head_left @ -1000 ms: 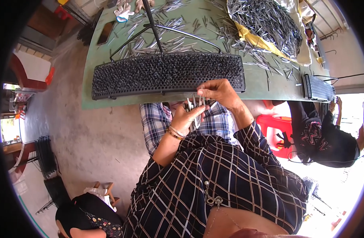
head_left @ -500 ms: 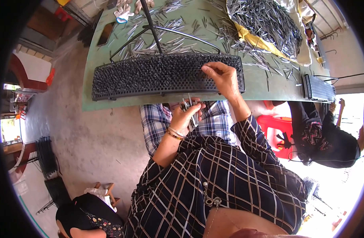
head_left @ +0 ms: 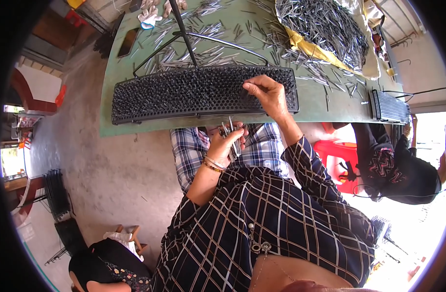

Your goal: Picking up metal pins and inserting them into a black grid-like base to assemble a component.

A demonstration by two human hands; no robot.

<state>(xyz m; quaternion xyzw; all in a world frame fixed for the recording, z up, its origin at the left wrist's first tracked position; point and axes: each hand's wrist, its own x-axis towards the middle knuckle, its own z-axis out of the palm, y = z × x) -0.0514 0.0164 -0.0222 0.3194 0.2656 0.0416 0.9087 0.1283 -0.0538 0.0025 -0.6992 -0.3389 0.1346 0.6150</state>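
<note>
A long black perforated rack [head_left: 155, 100] with rows of small round holes lies along the table's near edge, many holes filled with short dark pieces. Over its right part is my right hand [head_left: 270, 97], thumb and forefinger pinched together. Whatever they hold, if anything, is too small to make out. My left hand [head_left: 222, 145] is below the table edge, above my lap, closed round a bunch of thin metal rods [head_left: 234, 138] whose ends stick up past the fingers. A black frame of bars [head_left: 186, 41] rises behind the rack.
Loose rods [head_left: 203, 53] are strewn over the green table [head_left: 330, 109]. A sack [head_left: 325, 34] heaped with rods stands far right, a second rack [head_left: 388, 107] nearer. Gloves [head_left: 149, 17] and a phone-like dark slab [head_left: 129, 42] lie far left. Co-workers [head_left: 398, 165] sit at right and lower left.
My right hand has shifted slightly left over the rack, still pinched. My left hand keeps its hold on the rods in nearly the same place.
</note>
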